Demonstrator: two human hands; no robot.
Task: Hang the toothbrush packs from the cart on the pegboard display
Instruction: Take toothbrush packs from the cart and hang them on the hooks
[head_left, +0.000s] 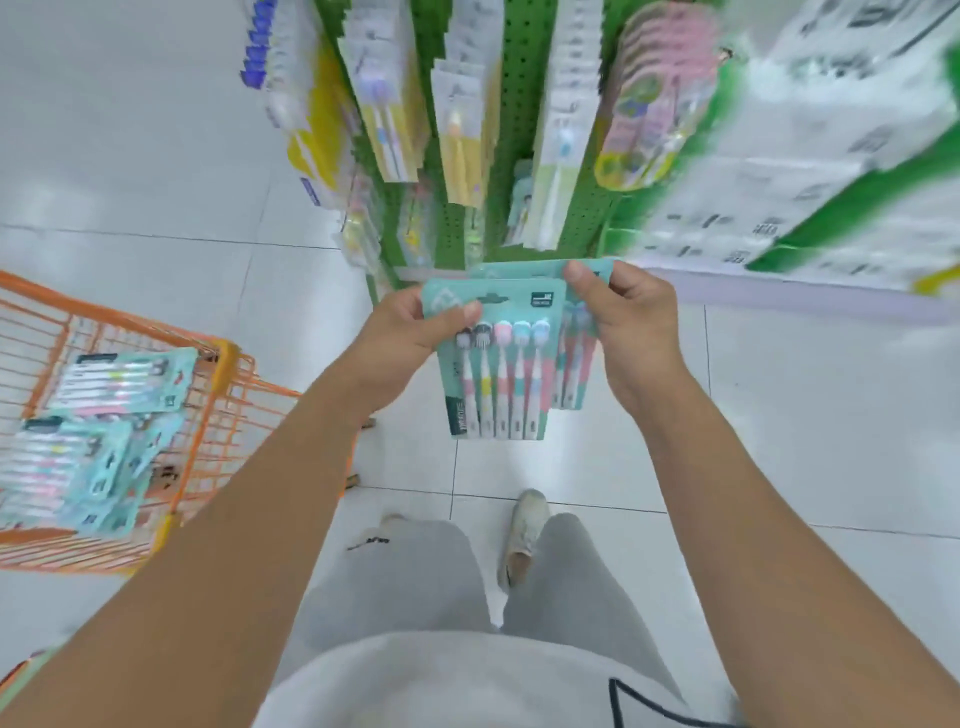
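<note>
I hold two teal toothbrush packs in front of me, below the green pegboard display (519, 104). My left hand (400, 348) grips the front toothbrush pack (498, 374) by its upper left edge. My right hand (628, 322) pinches the top of the rear toothbrush pack (574, 364), which sits partly behind the front one and to its right. Several more teal packs (104, 415) lie in the orange cart (218, 405) at my left.
Hanging packs of other toothbrushes (457, 93) crowd the pegboard hooks. Blurred white and green packages (810, 156) fill shelving at the right. White floor tiles (156, 156) stretch out to the left. My legs and a shoe (522, 535) are below the packs.
</note>
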